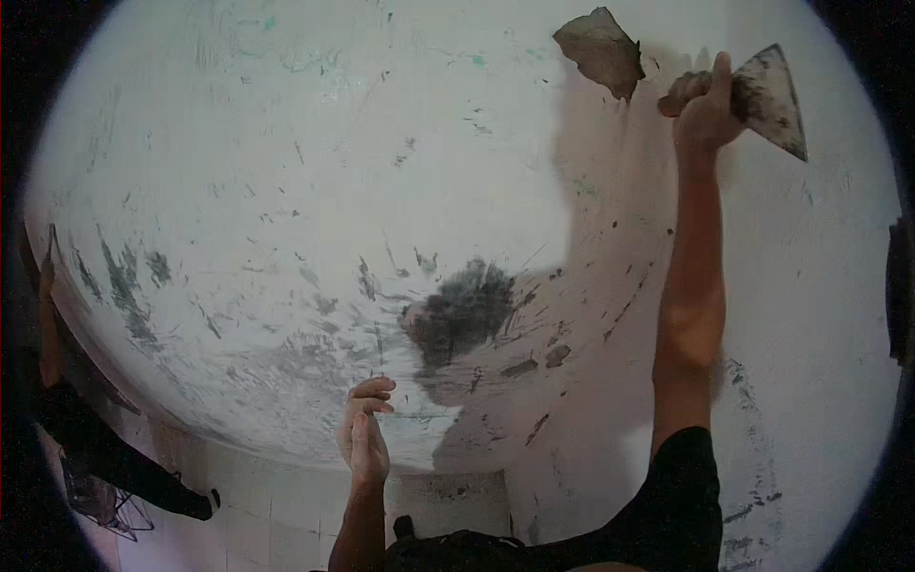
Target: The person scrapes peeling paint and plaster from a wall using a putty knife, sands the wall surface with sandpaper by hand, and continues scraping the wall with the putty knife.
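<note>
Before me is a white painted wall, marked with dark scrapes and smudges. My right hand is raised high at the upper right, gripping the handle of a broad scraper. The wide, stained blade points to the right, and I cannot tell if it touches the wall. Just left of that hand, a ragged brown patch breaks the white surface. My left hand is lower, near the bottom of the wall, with bent fingers and nothing in it. A large dark smudge lies above and right of it.
At the far left another person in dark clothes has an arm raised to the wall, with a thin tool at the hand. A wire-framed object stands by that person. Pale floor tiles run below the wall.
</note>
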Tool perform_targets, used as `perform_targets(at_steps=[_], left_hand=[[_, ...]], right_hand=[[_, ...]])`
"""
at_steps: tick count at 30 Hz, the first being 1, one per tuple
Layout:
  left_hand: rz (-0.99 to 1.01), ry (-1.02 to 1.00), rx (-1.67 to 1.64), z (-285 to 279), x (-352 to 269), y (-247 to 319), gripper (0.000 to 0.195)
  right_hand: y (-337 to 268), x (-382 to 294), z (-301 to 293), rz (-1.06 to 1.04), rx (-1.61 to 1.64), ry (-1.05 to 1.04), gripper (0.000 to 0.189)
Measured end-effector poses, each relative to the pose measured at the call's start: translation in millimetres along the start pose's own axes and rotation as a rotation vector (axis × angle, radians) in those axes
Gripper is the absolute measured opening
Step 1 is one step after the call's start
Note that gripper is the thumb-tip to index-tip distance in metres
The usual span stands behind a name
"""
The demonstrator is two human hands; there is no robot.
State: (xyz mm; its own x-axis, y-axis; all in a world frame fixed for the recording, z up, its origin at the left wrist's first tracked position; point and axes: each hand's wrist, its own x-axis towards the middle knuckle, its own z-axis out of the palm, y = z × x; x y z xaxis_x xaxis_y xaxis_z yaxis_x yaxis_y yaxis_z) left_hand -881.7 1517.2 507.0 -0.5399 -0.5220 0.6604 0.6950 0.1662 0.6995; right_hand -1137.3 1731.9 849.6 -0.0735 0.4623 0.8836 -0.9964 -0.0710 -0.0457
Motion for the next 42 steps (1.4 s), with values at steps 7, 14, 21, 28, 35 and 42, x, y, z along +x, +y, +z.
perform_targets(at_steps=[7, 14, 21, 28, 35, 42], left_hand=[[-0.038, 0.025, 0.025, 0.2, 3.1, -19.8, 0.041], [-0.06, 0.008, 0.013, -3.4, 0.3, -11.2, 0.042], [-0.039, 0.088, 0.057, -15.5, -6.2, -13.4, 0.041], [-0.038, 0.028, -0.011, -4.2, -2.2, -1.2, 0.041], [-0.071, 0.056, 0.01, -11.3, -7.5, -5.3, 0.042], [-0.064, 0.042, -0.022, -6.5, -10.1, -1.0, 0.037]], right_hand=[[117.7, 163.3, -70.9, -0.099, 0.205, -0.513, 0.037], [63.3, 151.7, -77.0, 0.024, 0.82, -0.6, 0.036], [91.2, 154.9, -38.8, -0.019, 1.078, -0.797, 0.034], [118.2, 100.8, -72.6, -0.332, 0.275, -0.528, 0.046], [126.5, 69.3, -9.3, -0.656, -0.083, 0.358, 0.047], [21.0, 13.1, -33.5, 0.13, 0.426, -0.068, 0.038]])
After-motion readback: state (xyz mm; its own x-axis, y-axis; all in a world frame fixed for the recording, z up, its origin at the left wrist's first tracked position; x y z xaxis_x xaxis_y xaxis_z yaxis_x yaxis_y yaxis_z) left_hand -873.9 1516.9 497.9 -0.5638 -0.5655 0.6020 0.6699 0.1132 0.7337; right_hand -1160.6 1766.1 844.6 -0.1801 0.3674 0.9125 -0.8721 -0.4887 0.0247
